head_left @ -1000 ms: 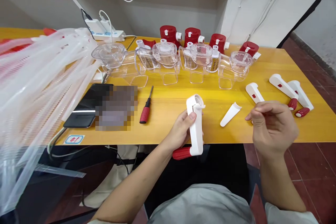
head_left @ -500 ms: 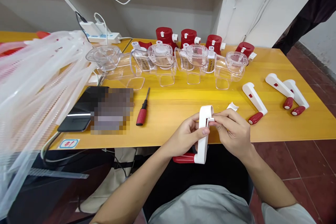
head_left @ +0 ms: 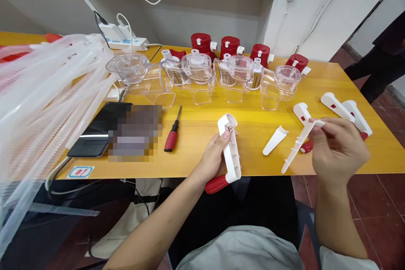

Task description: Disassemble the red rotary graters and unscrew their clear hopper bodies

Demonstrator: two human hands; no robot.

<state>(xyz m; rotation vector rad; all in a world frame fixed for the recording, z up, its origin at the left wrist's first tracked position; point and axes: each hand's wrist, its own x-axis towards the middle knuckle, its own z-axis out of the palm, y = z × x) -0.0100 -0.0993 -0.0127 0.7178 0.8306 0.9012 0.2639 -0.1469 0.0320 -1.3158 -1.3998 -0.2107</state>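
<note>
Nearest the worker, the left hand (head_left: 213, 158) is wrapped round a white crank handle (head_left: 233, 160), thumb laid near its rounded upper end, red grip (head_left: 217, 184) low and toward the body. The handle is held above the front edge of the yellow table (head_left: 205, 122). Its hollow, ribbed side is in view, apparently to keep the cavity within sight and reach.

To the right and well apart, the right hand (head_left: 340, 147) pinches a white cover strip (head_left: 295, 148) by its upper end. Pegs along the strip face left, and this hold leaves most of its length free.

Between the hands, a loose white cover (head_left: 275, 140) lies on the table, presumably placed for easy reach. A red-and-black screwdriver (head_left: 171, 137) lies farther left, beyond it a black phone (head_left: 88, 147). Three further crank handles (head_left: 337, 105) lie at the right, seemingly kept aside. Behind, clear plastic housings (head_left: 268, 88), perforated drums (head_left: 256, 79) and red bases (head_left: 201, 42) are ranked, apparently by type.

Not verifiable: most left fingers are behind the handle; the right hand partly covers the spare handles; pixelation masks an item beside the phone; translucent plastic sleeves (head_left: 57, 93) are cut off at left, and a person in dark clothing (head_left: 387, 50) at far right.
</note>
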